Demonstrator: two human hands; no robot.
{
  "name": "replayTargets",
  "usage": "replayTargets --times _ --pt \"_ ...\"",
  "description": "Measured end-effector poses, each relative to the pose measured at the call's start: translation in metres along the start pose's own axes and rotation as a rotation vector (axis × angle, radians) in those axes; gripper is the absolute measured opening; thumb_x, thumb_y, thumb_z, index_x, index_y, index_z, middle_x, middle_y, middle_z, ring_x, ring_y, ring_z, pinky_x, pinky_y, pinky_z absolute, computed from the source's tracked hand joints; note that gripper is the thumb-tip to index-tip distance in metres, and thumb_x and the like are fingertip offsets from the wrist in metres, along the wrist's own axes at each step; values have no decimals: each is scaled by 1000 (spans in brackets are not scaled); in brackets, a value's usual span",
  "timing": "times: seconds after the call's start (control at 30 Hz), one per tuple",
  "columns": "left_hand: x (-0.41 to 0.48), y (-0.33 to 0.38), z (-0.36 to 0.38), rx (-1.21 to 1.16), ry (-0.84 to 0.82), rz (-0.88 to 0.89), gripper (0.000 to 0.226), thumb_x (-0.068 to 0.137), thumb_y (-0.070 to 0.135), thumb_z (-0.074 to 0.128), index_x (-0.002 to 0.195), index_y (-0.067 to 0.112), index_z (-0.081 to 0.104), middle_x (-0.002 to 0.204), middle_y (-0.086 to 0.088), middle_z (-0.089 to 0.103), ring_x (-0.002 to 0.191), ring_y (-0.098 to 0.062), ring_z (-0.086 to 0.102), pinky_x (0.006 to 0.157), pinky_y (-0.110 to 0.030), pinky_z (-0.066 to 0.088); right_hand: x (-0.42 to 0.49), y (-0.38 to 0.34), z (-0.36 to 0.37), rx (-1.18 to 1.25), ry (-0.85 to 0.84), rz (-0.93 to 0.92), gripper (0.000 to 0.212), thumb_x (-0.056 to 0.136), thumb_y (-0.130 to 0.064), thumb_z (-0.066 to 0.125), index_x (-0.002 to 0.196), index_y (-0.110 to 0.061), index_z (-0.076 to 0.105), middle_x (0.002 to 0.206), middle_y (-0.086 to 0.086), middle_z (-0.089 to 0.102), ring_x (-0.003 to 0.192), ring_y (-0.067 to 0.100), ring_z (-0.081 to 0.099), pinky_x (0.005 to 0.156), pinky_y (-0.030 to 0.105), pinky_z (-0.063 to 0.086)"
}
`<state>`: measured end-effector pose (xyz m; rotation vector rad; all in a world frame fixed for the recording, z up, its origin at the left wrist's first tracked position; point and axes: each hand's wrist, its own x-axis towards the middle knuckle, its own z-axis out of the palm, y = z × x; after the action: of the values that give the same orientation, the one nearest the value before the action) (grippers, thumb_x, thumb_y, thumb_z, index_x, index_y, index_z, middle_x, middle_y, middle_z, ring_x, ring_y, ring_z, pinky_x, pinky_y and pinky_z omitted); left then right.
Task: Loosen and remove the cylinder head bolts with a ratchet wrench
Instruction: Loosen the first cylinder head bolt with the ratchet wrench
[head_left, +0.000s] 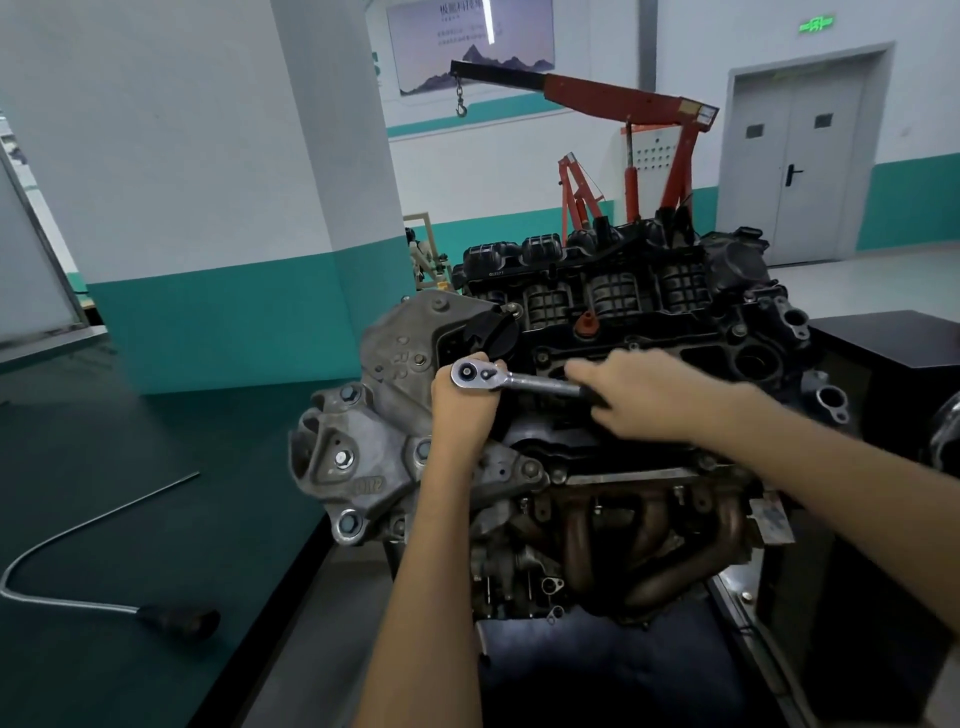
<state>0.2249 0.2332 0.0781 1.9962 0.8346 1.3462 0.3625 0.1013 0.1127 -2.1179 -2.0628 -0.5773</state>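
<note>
Head view, one ratchet wrench (521, 381) on one engine (613, 304); left hand (462, 410) clasps its head, right hand (655, 396) grips handle

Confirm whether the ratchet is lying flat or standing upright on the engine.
Lying flat. The ratchet runs sideways across the engine top, left hand round its head, right hand on the handle.

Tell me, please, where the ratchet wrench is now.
In the head view, the ratchet wrench sits mid-frame atop the engine, its head held by the left hand, its handle by the right hand.
</note>
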Motion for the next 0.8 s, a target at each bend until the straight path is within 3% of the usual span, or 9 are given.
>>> replayTargets --times 0.1,0.2,0.3,0.47,0.53,0.67,0.77,0.8 --pt "-2 5 0 -58 41 -20 48 91 -3 51 53 19 33 55 2 36 52 -8 35 58 -26 31 6 4 -11 -59 95 47 29 89 -26 53 115 -20 42 79 1 52 77 29 59 59 31 36" --pt "-3 5 3 -201 123 -118 50 89 -8 50 54 17 25 55 1 24 41 -5 27 46 -14 25 -17 -32 18 43 106 148 25 86 -28 53 105 -21 37 89 7 58 88 33 62 63 32 34" --pt "-5 5 4 -124 140 -76 46 88 -1 52 55 16 25 56 -1 22 49 -8 20 45 -18 20 -39 -90 51 473 5 225 27 85 -30 54 95 -25 30 77 0 46 86 32 62 63 30 39" --pt "-6 4 3 -117 151 -38 44 86 -2 52 57 17 25 59 -2 22 60 -13 20 47 -19 19 -35 -125 68 923 40 218 29 82 -17 56 107 -22 42 86 1 61 79 22 63 71 38 54" --pt "-5 1 3 -150 129 -56 46 84 -3 53 57 18 23 59 -1 19 56 -9 17 48 -20 16 -34 -106 63 836 16 173 32 80 -16 56 111 -18 45 91 7 63 82 27 63 73 37 53" --pt "-3 -2 1 -174 46 -53 51 85 -1 57 53 19 23 49 7 21 46 -7 21 47 -20 20 -22 -37 30 458 -127 36 24 81 -17 59 99 -23 45 82 1 59 72 26 63 57 28 45" --pt "-2 2 0 -140 22 -34 48 90 3 58 51 20 36 49 9 38 49 -4 36 56 -24 32 0 5 -3 -32 -44 -10 31 86 -24 54 115 -25 42 84 2 55 80 28 63 58 28 35" --pt "-3 3 0 -139 26 -33 46 91 3 57 53 21 40 53 8 43 52 -4 40 59 -26 35 5 11 -9 -97 12 -6 31 88 -25 53 116 -24 41 81 1 53 80 28 62 58 28 33"
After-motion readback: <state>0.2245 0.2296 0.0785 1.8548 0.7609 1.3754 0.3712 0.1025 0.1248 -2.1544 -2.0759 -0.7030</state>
